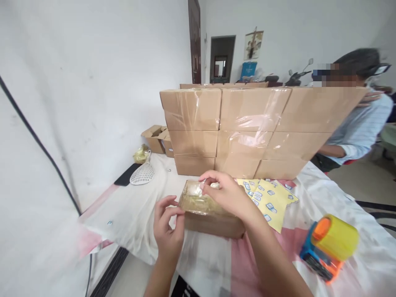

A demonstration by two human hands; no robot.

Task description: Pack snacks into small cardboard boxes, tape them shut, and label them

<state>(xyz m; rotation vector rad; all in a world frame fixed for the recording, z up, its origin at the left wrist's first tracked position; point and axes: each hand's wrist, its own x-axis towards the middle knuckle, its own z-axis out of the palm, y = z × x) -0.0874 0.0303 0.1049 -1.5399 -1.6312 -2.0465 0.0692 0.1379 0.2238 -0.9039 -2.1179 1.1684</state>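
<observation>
A: Small carton [210,226], front of the worktop [123,218], shiny film [198,204] across its top!

B: Looks light and fairly stiff; that film could be slippery, so I'd take the cardboard sides.

A: Left hand [169,225] at its left edge, thumb and forefinger apart. Right hand [227,196] over the top, fingers bunched close!

B: Pinching the film? Can't tell.

A: Just behind, stacked cartons [244,119] wall off the far side!

B: Yellow sheets [272,202] beside it on the right, tape dispenser [329,247] further out, white mesh paddle [142,174] away left.

A: And a person [365,123] sits beyond the stack!
</observation>
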